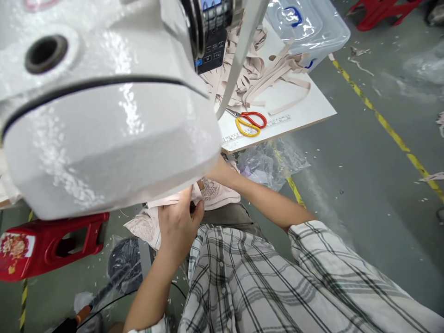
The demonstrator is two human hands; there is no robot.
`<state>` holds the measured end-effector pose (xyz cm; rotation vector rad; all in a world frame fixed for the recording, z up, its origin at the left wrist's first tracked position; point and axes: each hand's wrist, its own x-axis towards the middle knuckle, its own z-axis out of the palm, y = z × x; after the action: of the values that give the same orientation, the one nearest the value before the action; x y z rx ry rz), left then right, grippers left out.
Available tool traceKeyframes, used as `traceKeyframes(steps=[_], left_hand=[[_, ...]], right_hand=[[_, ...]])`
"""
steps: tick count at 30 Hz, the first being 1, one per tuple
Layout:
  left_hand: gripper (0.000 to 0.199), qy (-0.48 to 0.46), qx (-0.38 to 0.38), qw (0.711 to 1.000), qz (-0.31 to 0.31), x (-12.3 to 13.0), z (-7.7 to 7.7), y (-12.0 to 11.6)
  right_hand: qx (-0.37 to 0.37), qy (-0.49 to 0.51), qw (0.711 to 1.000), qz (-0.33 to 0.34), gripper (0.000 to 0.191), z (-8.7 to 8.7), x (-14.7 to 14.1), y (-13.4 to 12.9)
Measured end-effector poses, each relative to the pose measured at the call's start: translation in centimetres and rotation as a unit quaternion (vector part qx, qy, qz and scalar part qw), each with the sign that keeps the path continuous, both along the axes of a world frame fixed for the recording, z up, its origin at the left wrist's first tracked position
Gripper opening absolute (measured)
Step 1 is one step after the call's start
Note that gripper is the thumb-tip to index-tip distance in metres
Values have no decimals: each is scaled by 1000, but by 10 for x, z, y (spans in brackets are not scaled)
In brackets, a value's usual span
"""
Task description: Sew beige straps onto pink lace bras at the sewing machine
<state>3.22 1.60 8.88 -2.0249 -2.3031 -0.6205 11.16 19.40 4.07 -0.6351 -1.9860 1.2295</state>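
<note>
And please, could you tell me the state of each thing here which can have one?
Storage box: lid on.
Scissors: lying on table, blades partly hidden.
Machine display: appears lit.
Fabric strips: loose, heaped.
Lace fabric: touched by left hand, partly hidden.
Right hand: mostly hidden.

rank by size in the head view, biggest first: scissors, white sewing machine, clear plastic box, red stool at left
1. White sewing machine: largest by far, helped by nearness to the camera
2. Clear plastic box and red stool: look alike, both cut by the frame, so unranked
3. Scissors: smallest
</note>
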Motion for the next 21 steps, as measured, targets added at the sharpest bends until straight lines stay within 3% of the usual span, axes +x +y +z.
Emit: traceKeyframes(steps=[16,21], left_hand=[[58,17,19,1000,-1,-4,-4,-7],[72,0,16,1000,9,-6,-11,-16]], right_hand=[[-19,77,996,-29,25,1,-2,-4],[-122,114,985,-44,34,-3,8,-13]])
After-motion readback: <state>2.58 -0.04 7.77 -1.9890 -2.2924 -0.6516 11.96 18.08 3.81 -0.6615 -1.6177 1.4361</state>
